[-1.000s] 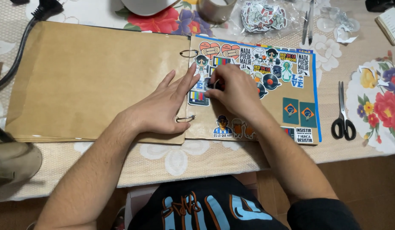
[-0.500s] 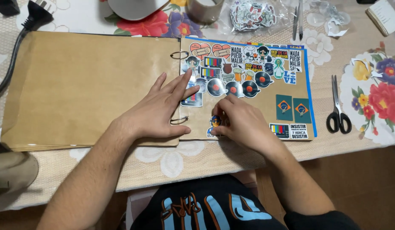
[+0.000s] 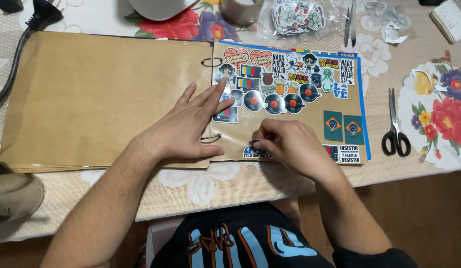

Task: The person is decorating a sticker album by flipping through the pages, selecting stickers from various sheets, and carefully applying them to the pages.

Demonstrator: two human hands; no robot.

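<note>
I see the kraft-paper ring album (image 3: 106, 94) lying open, its left page bare. My left hand (image 3: 190, 124) lies flat with fingers spread across the binding rings. The right page (image 3: 295, 99) is already crowded with stickers; my right hand (image 3: 290, 144) pinches a sticker (image 3: 253, 151) down at its near edge. Little free space looks left there.

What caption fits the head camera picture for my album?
Left hand steadies a ring-bound scrapbook while right hand pinches a sticker on its sticker-covered page.
</note>
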